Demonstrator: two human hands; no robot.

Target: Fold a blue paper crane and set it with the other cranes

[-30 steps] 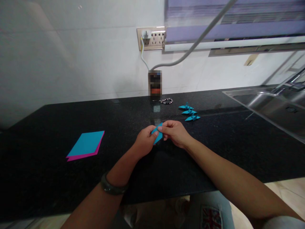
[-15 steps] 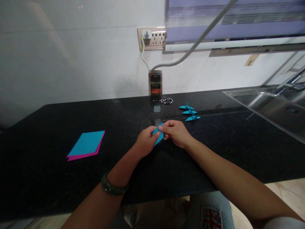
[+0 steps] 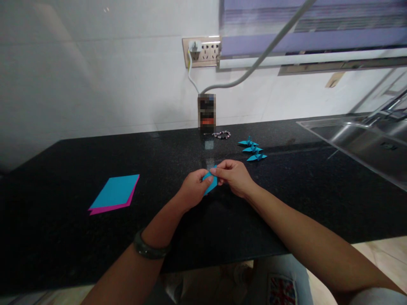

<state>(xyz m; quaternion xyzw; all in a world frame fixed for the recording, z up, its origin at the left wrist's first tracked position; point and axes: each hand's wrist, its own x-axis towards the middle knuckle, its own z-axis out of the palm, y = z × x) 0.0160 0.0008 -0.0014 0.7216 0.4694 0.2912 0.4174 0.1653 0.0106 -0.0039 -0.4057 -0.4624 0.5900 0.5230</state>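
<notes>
Both hands meet over the middle of the black countertop point(image 3: 63, 245) and pinch a small folded piece of blue paper point(image 3: 211, 183). My left hand point(image 3: 193, 189) grips its lower left side with thumb and fingers closed. My right hand point(image 3: 233, 177) pinches its upper edge from the right. Most of the paper is hidden between the fingers. A dark band sits on my left wrist point(image 3: 149, 249).
A stack of blue and pink paper sheets point(image 3: 115, 194) lies to the left. Three folded blue paper cranes point(image 3: 253, 150) stand behind my right hand, near a bead bracelet point(image 3: 221, 134) and a blurred upright object point(image 3: 206, 112) with a cable to the wall socket point(image 3: 201, 51). A steel sink point(image 3: 365, 142) is at right.
The fingers have shifted slightly on the blue paper, which now shows less above the hands. The hands stay in the same place.
</notes>
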